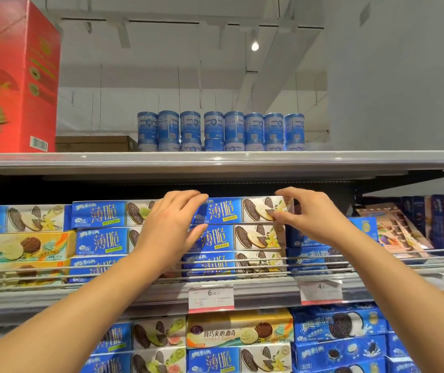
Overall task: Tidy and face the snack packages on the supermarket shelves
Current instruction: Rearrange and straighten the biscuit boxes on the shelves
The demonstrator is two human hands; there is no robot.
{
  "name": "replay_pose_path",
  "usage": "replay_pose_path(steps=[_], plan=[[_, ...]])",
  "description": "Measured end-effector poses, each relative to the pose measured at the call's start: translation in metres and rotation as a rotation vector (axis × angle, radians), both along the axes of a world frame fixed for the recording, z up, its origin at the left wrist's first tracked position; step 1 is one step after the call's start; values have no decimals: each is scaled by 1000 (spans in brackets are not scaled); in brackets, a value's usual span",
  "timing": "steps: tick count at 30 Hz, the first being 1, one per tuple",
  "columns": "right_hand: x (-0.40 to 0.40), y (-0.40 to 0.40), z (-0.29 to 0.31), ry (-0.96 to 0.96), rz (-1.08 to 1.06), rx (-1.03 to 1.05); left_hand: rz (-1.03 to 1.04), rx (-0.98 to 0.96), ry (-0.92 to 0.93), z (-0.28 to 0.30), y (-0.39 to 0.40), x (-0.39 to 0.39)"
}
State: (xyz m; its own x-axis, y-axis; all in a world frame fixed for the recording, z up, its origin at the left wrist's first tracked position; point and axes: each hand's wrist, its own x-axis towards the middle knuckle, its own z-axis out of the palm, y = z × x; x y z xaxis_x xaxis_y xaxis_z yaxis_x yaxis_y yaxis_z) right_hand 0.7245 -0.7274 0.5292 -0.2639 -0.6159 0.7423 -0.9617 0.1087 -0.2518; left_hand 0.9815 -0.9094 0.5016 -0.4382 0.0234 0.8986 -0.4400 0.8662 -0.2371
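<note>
A blue and white cookie box [238, 210] lies on top of a stack of two like boxes [242, 238] on the middle shelf. My left hand [171, 222] grips its left end, fingers over the top edge and thumb on the front. My right hand [311, 211] grips its right end, fingers curled over the top and thumb against the front corner. To the left stands another stack of blue boxes [102, 214] with green-cream cookies pictured.
A wire rail [242, 258] runs along the shelf front with price tags [211, 296] below. Yellow cookie boxes [24, 246] sit left; tilted packages [393, 230] sit right. A red carton [13, 76] and blue tins [220, 130] stand on the top shelf. More boxes [239, 332] fill the lower shelf.
</note>
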Motion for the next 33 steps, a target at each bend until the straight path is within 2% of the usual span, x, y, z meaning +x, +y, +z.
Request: replay_pose_path(steps=[9, 14, 28, 33], plan=[[19, -14, -8, 66, -58, -21, 88, 35, -56, -2, -4, -10], [24, -15, -7, 41, -71, 8, 110, 23, -55, -3, -3, -13], [47, -14, -11, -83, -224, 28, 30, 40, -52, 3, -3, -10], [56, -1, -18, -53, -246, -45, -67, -50, -27, -12, 13, -12]])
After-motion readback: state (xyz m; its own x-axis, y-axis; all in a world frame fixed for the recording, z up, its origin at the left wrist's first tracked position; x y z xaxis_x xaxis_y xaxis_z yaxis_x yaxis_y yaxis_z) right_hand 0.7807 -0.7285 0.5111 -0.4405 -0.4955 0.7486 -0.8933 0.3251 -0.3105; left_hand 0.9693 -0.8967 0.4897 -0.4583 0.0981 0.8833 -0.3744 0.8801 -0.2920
